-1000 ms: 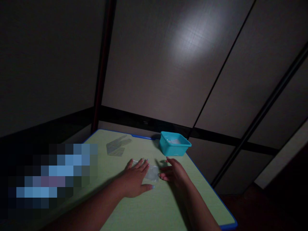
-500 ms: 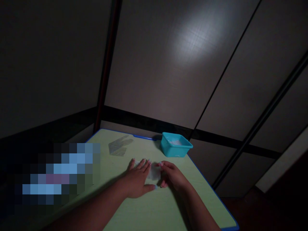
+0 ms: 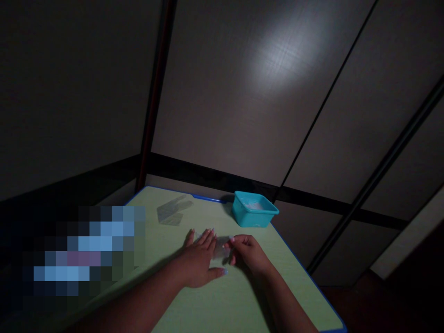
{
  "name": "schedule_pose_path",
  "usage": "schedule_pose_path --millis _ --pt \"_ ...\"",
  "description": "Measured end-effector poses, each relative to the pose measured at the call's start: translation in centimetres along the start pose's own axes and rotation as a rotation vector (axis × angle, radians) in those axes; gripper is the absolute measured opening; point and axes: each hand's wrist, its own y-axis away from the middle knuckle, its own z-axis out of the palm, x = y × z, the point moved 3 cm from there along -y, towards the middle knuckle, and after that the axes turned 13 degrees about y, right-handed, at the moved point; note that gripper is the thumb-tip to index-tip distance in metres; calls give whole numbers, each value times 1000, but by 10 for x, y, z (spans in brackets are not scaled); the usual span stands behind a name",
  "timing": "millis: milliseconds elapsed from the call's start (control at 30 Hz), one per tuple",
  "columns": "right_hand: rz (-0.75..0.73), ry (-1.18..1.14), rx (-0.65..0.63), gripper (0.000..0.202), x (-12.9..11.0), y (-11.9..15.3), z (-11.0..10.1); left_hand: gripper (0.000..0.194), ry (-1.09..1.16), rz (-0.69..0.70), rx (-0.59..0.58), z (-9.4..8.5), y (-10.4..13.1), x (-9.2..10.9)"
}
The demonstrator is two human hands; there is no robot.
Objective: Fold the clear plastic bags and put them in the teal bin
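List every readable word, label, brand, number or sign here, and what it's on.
No readable text.
Turquoise rectangular plastic basket: faint pale mark low on its front, too small to tell if it's lettering.
Small translucent plastic-looking sheet: none legible on the visible part.
Blue-and-purple pixelated patch: anything there is obscured.

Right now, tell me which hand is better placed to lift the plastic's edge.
Probably the right hand: its fingertips are at the right edge of the clear plastic, seemingly pinching it. The left hand lies palm down over the other end, so it would likely have to shift first.
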Motion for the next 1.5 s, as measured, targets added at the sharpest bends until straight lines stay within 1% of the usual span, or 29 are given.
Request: schedule_pose_path --millis 167,267,400,467,533,600,667,733,833,933,1100,1200,1267,1300,1333,1367,1433,1467,1500 --pt "-92 -76 -50 38 -7 2 4 85 21 48 -21 0 2 6" --pt "-132 -81 -40 33 -8 2 5 84 28 70 -38 0 2 7" --pt "-233 -19 -18 25 -11 2 4 82 44 89 -54 0 0 8" --pt "-279 38 -2 24 -10 0 3 84 50 87 -53 0 0 8" --pt "-304 151 44 33 -5 -2 0 85 51 79 -60 -2 1 9" --pt "-302 298 131 44 2 -5 -4 83 45 73 -83 -3 2 11" --pt "-299 421 227 50 9 -8 -9 80 32 67 -97 -5 4 13" --pt "-320 503 280 45 13 -11 -13 77 16 54 -79 -7 5 15" --pt "-374 563 265 29 14 -12 -14 74 6 24 -33 -10 6 15" --pt "-395 547 224 24 12 -12 -13 74 18 1 -2 -10 6 13" --pt "-352 387 169 23 10 -11 -11 69 13 2 25 -7 5 9" --pt "-341 329 157 22 9 -11 -11 69 29 4 37 -8 5 8" --pt "-335 324 168 22 10 -12 -12 75 58 -22 79 -12 4 7" --pt "-326 324 176 23 11 -13 -13 79 76 -50 122 -15 2 6" --pt "-315 322 182 23 12 -14 -14 81 94 -84 181 -19 0 5" --pt "-303 316 185 24 13 -14 -15 78 115 -117 253 -23 -2 3" --pt "-274 290 171 25 14 -14 -15 62 177 -153 406 -31 -6 -2" --pt "-257 272 158 25 15 -14 -15 52 228 -161 465 -33 -9 -5" --pt "-237 249 139 26 16 -14 -14 42 298 -170 500 -34 -11 -8"
